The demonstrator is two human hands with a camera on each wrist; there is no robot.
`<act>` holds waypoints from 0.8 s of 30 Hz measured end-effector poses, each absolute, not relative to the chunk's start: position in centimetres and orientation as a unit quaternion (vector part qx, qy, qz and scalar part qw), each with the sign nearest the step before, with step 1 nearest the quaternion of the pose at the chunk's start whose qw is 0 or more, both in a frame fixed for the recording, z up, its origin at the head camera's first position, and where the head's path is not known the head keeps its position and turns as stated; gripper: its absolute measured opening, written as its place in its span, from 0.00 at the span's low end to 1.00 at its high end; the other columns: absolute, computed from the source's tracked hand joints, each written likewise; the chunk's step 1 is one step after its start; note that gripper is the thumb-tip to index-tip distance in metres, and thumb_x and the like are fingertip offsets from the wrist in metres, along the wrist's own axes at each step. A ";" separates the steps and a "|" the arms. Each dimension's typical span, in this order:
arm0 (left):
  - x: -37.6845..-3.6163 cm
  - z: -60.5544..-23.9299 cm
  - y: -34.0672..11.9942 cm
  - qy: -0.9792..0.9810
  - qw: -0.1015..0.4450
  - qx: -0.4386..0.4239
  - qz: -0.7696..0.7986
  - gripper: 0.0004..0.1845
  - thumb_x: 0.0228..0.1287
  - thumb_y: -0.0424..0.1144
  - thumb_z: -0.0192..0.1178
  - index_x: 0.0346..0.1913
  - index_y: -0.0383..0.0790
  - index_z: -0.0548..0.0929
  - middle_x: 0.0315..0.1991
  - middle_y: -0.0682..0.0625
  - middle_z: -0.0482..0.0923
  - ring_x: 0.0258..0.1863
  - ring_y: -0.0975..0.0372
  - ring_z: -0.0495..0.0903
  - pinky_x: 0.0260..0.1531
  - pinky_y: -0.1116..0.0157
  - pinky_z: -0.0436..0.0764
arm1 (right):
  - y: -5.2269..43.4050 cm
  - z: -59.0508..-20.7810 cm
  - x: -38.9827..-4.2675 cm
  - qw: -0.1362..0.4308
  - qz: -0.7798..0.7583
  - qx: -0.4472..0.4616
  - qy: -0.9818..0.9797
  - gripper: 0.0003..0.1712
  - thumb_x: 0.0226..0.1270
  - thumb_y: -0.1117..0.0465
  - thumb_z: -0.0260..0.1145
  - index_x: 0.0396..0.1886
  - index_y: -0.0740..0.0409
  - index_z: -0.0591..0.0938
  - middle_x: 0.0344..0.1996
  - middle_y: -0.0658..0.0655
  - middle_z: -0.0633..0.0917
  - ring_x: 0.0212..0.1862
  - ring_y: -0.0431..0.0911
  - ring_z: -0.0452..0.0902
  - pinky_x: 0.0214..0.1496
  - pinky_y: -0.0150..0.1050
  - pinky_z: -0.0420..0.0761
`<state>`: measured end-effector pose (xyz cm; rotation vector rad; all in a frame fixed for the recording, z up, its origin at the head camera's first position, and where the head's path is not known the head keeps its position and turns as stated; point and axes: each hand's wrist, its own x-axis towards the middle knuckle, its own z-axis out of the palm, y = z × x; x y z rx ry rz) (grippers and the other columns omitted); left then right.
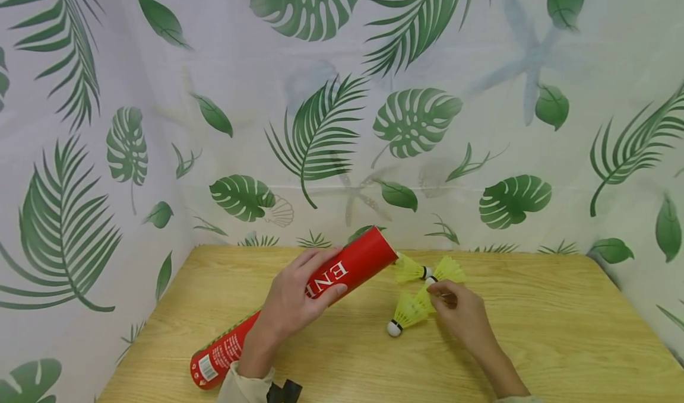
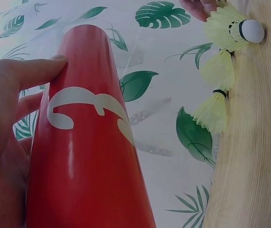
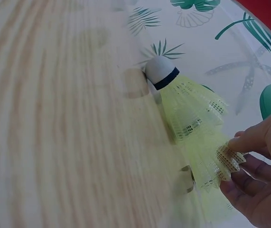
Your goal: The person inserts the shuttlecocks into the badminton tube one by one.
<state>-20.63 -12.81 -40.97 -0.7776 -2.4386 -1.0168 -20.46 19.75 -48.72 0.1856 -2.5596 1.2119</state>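
Note:
My left hand grips a red cardboard shuttlecock tube with white lettering. The tube slants up to the right, its lower end near the table and its upper end raised. In the left wrist view the fingers curl round its side. To the right lie three yellow shuttlecocks with white bases and black bands. With thumb and fingers, my right hand pinches the skirt rim of the front shuttlecock; its base points left, low at the table. The other shuttlecocks lie close together just behind it.
The wooden table reaches back to a pale wall covering printed with green leaves. This covering also rises on the left and right sides. A black device sits at the left wrist, by the cream sleeve.

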 end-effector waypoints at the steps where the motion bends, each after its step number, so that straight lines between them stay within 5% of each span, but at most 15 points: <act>1: -20.7 -41.0 -12.8 -0.869 0.193 -0.278 -0.362 0.30 0.64 0.52 0.70 0.69 0.62 0.76 0.58 0.59 0.78 0.50 0.63 0.80 0.41 0.62 0.84 | 19.8 -48.7 -20.5 0.153 0.421 0.063 -0.892 0.09 0.67 0.72 0.69 0.44 0.61 0.87 0.40 0.57 0.89 0.43 0.53 0.87 0.46 0.46 0.86; 24: -20.7 -41.2 -12.7 -0.874 0.190 -0.269 -0.357 0.31 0.64 0.53 0.70 0.70 0.62 0.76 0.59 0.59 0.78 0.51 0.63 0.79 0.42 0.61 0.84 | 21.7 -44.5 -19.5 0.278 0.435 0.075 -0.853 0.09 0.67 0.71 0.70 0.46 0.62 0.87 0.43 0.59 0.89 0.43 0.49 0.87 0.44 0.17 0.76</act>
